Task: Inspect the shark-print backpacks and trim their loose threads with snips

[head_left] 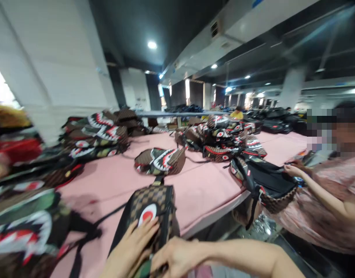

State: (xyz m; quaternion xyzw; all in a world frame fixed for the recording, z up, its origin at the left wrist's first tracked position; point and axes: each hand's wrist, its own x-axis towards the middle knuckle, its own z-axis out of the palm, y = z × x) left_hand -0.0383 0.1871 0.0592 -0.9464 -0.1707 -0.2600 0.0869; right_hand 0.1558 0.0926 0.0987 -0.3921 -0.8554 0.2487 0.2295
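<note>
A brown-and-tan checked backpack [162, 197] lies right in front of me on the pink-covered table [206, 189]. It has a white oval patch with a red centre [148, 213], and a patch of green camouflage shows low down. My left hand [136, 241] rests flat on its front, fingers stretched out, the tips touching the oval patch. At the bag's near edge my right hand [175, 255] is closed, its fingers curled against the bag. The exact part it grips is hidden beneath the fingers.
Shark-mouth backpacks are heaped at the back left [99, 131], back middle [220, 135] and near left [23, 231]. A single shark-mouth bag [161, 161] sits just beyond mine. To the right a co-worker [325, 193] holds an open black-lined bag [270, 177].
</note>
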